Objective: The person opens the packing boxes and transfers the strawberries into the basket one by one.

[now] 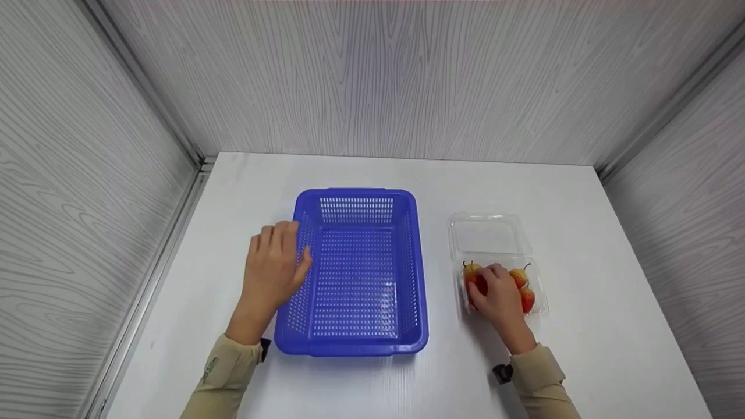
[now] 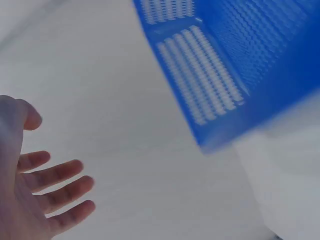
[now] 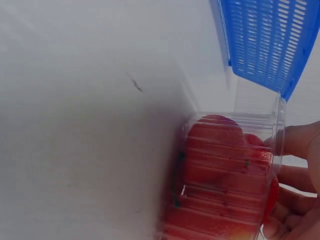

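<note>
My left hand (image 1: pixel 270 270) hangs by the left rim of a blue perforated plastic basket (image 1: pixel 351 350), overlapping that rim in the head view. The left wrist view shows its fingers spread, holding nothing, apart from the basket. My right hand (image 1: pixel 499 297) reaches into a clear plastic clamshell box (image 1: pixel 541 302) with its lid laid back. Its thumb and fingers curl round a red-and-yellow pear-like fruit (image 1: pixel 481 284), partly hidden by the hand. Beside it lie other such fruits (image 1: pixel 527 299) with thin stems. Through the box wall, red fruit (image 3: pixel 215 150) shows in the right wrist view.
The basket's slotted floor (image 1: pixel 355 279) is bare. White tabletop (image 1: pixel 593 250) surrounds basket and box, with grey wood-patterned panels (image 1: pixel 384 81) at the back and both sides. The box's lid (image 1: pixel 489 234) lies flat behind the fruits.
</note>
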